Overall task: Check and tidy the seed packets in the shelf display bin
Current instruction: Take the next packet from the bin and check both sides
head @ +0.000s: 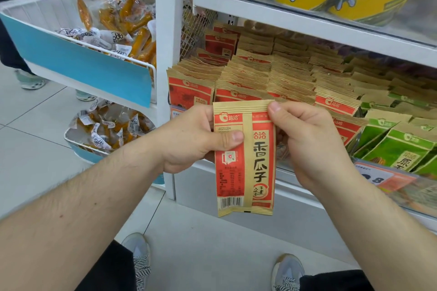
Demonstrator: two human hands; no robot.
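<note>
Hands share one red-and-kraft sunflower seed packet (244,158), lifted clear of the display bin (272,82) and held upright in front of it, back panel toward the camera. Left hand (189,139) grips the left edge, thumb pressed just under the printed date line, apparently so the date stays readable. Right hand (305,142) pinches the top right corner, steadying the packet flat. Behind, matching red seed packets (260,73) stand in tidy rows, with green seed packets (399,146) to their right. A wire basket of snack sticks (113,21) hangs on the left
</note>
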